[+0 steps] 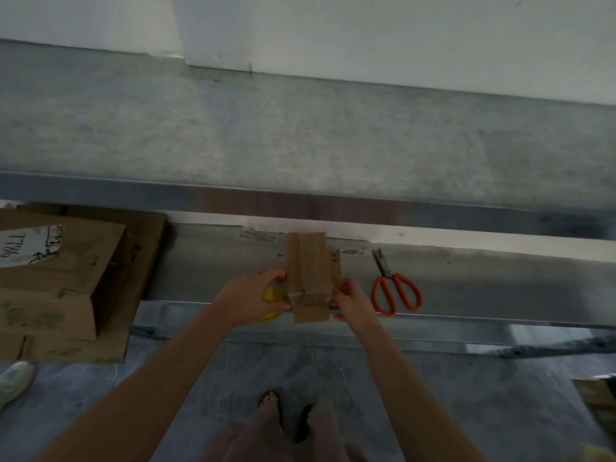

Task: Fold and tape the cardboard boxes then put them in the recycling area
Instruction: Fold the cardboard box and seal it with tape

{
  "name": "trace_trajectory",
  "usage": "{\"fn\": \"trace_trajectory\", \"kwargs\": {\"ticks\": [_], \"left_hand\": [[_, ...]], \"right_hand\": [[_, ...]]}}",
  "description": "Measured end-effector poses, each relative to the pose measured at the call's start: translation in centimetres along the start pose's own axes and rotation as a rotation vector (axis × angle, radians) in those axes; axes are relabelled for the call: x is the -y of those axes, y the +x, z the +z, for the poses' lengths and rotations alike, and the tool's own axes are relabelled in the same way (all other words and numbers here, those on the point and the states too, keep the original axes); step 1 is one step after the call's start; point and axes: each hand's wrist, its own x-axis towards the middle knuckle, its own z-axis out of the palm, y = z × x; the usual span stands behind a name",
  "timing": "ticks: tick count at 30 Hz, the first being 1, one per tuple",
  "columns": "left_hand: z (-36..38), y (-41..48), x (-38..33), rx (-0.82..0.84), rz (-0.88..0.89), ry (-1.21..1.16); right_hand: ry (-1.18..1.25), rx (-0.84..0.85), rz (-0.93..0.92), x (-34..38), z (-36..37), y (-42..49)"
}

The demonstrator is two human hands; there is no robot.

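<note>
A small brown cardboard box (310, 271) stands on the metal shelf (216, 261) in front of me, a flap hanging over the shelf's front edge. My left hand (248, 296) grips the box's left side, and a yellow tape roll (271, 295) shows beneath the palm. My right hand (350, 300) holds the box's right side with curled fingers. A large flattened cardboard box (66, 281) lies on the shelf at the left, overhanging its front edge.
Orange-handled scissors (395, 288) lie on the shelf just right of my right hand. A white shoe (15, 378) shows at the lower left. More cardboard (600, 401) sits on the floor at the right. My feet (286, 415) stand on grey floor.
</note>
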Motion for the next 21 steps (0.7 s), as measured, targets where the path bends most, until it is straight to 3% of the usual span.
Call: {"fn": "trace_trajectory", "kwargs": {"ticks": [4,7,9,12,14,17,21], "left_hand": [[0.2,-0.2,-0.1,-0.008,-0.007,0.012],[0.3,0.0,-0.3,-0.014,-0.013,0.020],[0.4,0.0,-0.4,-0.012,-0.020,0.015],[0.5,-0.1,-0.7,-0.032,-0.011,-0.014],[0.5,-0.1,-0.8,-0.034,-0.005,-0.028],[0.3,0.0,-0.9,-0.018,0.009,-0.043],[0.2,0.1,-1.1,-0.027,0.025,-0.096]], "right_hand": [[-0.190,-0.273,-0.273,-1.1,0.0,-0.9],[-0.145,-0.266,-0.453,-0.6,0.2,-1.9],[0.044,-0.207,-0.381,-0.2,0.9,-2.2],[0.622,-0.079,-0.034,0.8,1.5,-2.2],[0.710,-0.033,0.037,0.9,1.4,-2.1],[0.457,-0.104,-0.178,1.0,1.3,-2.2],[-0.246,-0.053,-0.557,0.6,0.5,-1.9]]}}
